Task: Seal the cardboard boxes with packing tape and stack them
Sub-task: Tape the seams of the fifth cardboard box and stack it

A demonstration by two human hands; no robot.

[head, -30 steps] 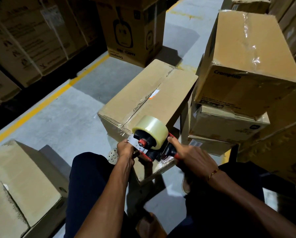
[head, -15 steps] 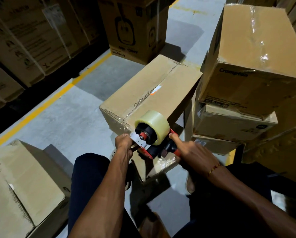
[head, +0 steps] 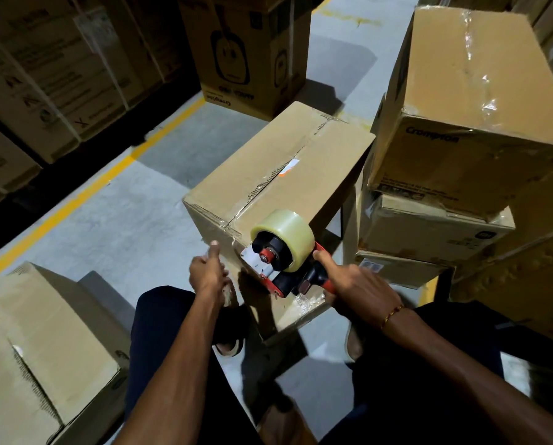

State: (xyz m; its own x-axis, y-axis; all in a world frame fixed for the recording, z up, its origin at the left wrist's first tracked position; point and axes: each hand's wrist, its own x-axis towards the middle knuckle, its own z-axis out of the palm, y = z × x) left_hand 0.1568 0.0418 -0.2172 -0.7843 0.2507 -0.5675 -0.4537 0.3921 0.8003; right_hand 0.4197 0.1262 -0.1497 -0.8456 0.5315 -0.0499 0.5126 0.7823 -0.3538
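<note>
A plain cardboard box [head: 268, 175] stands on the floor in front of me, its top centre seam running away from me. A red-and-black tape dispenser [head: 281, 252] with a clear tape roll sits at the box's near top edge. My right hand [head: 355, 290] grips its handle, forefinger stretched along the frame. Left of the dispenser, my left hand [head: 207, 274] rests against the box's near face with the thumb pointing up. Its fingers are hidden behind the hand. Crinkled clear tape shows on the near face below the dispenser.
A stack of taped boxes [head: 480, 91] rises close on the right. Another box [head: 43, 332] lies at lower left. A printed carton [head: 246, 53] stands behind, and shelved cartons [head: 43, 75] line the left beyond a yellow floor line [head: 85, 191]. My knees flank the box.
My left hand has let go near the dispenser's front and slid left along the box's near face. The dispenser has shifted slightly up toward the top edge.
</note>
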